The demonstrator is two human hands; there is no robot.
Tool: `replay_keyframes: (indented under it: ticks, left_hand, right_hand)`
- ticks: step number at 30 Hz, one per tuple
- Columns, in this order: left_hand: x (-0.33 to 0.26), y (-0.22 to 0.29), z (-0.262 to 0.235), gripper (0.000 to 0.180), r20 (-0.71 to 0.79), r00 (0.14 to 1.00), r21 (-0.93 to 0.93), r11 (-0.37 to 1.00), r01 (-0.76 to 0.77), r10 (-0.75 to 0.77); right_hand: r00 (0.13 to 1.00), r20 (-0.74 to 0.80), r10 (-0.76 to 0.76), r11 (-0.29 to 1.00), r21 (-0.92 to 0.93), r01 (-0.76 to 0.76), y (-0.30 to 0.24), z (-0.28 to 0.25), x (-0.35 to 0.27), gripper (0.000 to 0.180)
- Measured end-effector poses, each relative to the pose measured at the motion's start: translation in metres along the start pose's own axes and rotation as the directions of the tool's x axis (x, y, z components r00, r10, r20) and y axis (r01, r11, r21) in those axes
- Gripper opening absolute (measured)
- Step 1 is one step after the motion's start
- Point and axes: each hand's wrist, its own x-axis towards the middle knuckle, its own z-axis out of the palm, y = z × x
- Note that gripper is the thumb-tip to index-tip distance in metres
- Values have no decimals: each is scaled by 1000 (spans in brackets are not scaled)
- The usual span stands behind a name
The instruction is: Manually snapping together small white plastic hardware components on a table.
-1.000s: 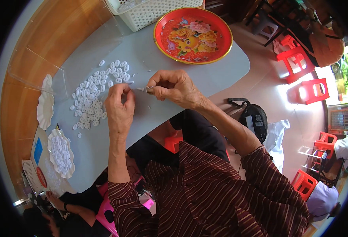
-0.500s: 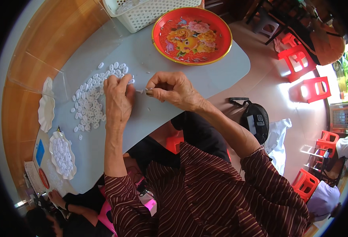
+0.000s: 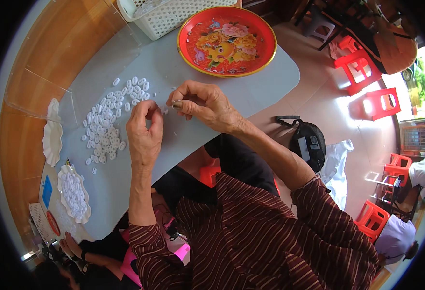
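Note:
My left hand point(image 3: 144, 129) is over the grey table with thumb and fingers curled toward each other; whatever is between their tips is too small to make out. Close by, my right hand point(image 3: 206, 104) pinches something small and pale at its fingertips, mostly hidden. A tiny white bit point(image 3: 164, 110) shows between the two hands. Left of my left hand spreads a loose pile of small white oval plastic pieces with holes point(image 3: 104, 128).
A red floral round tray point(image 3: 193, 60) holding tiny bits stands at the far side, next to a white perforated basket point(image 3: 162, 26). At left are a wavy white dish of white pieces point(image 3: 75, 193) and another wavy dish point(image 3: 53, 135). A co-worker's hand point(image 3: 71, 245) rests near the lower-left edge.
My left hand has drawn slightly nearer to me, away from the pile's far edge, and its fingers have turned toward the right hand. The right hand stays pinched. The whole view shifted slightly.

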Motion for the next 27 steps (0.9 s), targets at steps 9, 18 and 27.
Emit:
replay_keyframes:
  ticks: [9, 18, 27]
  left_hand:
    - [-2, 21, 9, 16, -35, 999, -212, 977, -34, 27]
    - [-10, 39, 17, 16, 38, 971, -609, 765, 210, -236]
    - [-12, 29, 28, 17, -68, 950, -616, 761, 201, -305]
  right_hand:
    - [998, 45, 39, 999, 2, -39, -4, -1, 0, 16]
    - [998, -43, 35, 985, 172, -27, -5, 1, 0, 19]
    - [999, -33, 22, 994, 110, -19, -5, -2, 1, 15]
